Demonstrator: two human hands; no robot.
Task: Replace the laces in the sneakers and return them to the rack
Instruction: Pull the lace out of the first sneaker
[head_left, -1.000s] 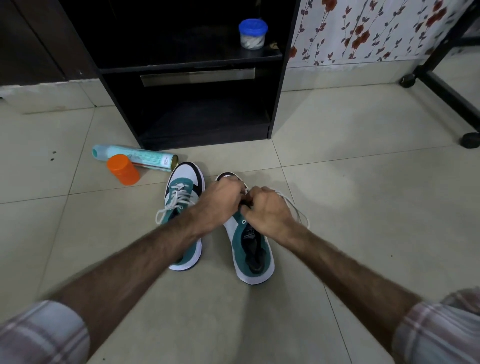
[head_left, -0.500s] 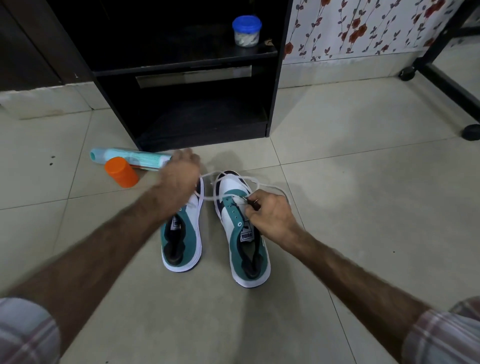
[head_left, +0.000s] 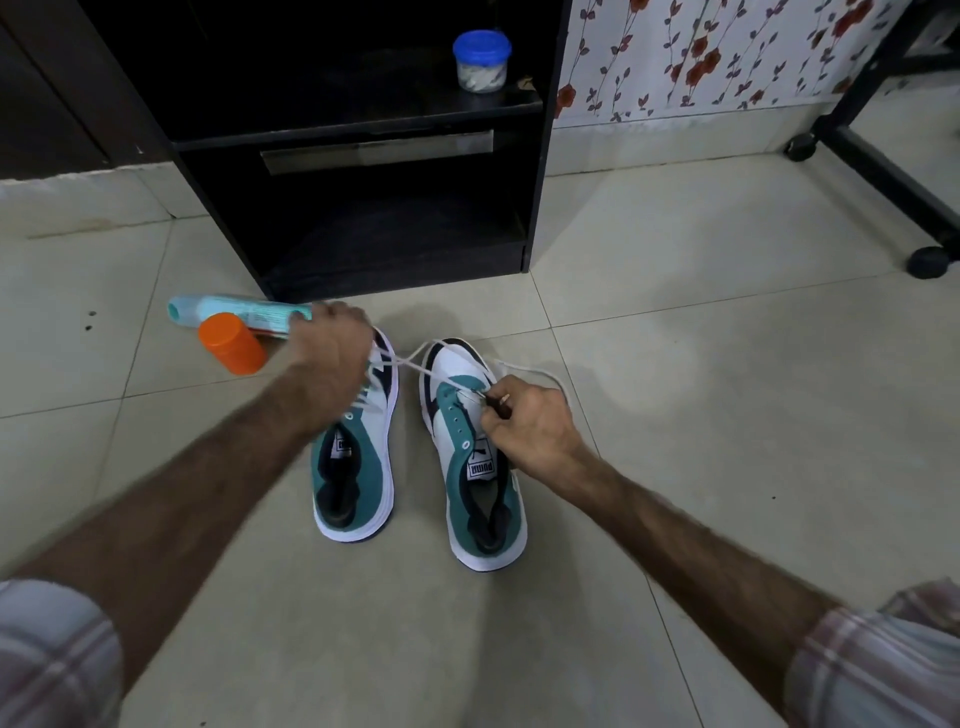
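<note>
Your two forearms reach forward from checked sleeves (head_left: 52, 649) over the tiled floor (head_left: 701, 415), and the two sneakers stand side by side on it, toes pointing toward the black rack (head_left: 363, 156).

Take the right sneaker (head_left: 475, 457) as your landmark. Its tongue and eyelets are bare along the near part, and your right hand (head_left: 530, 426) sits on its right edge, fingers curled, pinching the white lace (head_left: 415, 366) at the eyelets near the toe. From that pinch the lace runs left across the toe to your left hand (head_left: 332, 358), which is closed around it above the toe of the left sneaker (head_left: 358, 467). A loose loop of the same lace lies on the floor just right of the right sneaker's toe.

The left sneaker stands just left of the landmark, apart from it, laced near its toe.

Farther left and a little beyond lie an orange cap (head_left: 231, 343) and, behind it, a pale blue spray can (head_left: 239, 312) on its side.

Beyond the right sneaker's toe stands the rack, and on its upper shelf sits a small jar with a blue lid (head_left: 480, 60).

Far right of the landmark, black frame legs (head_left: 883, 171) rest on the floor.
</note>
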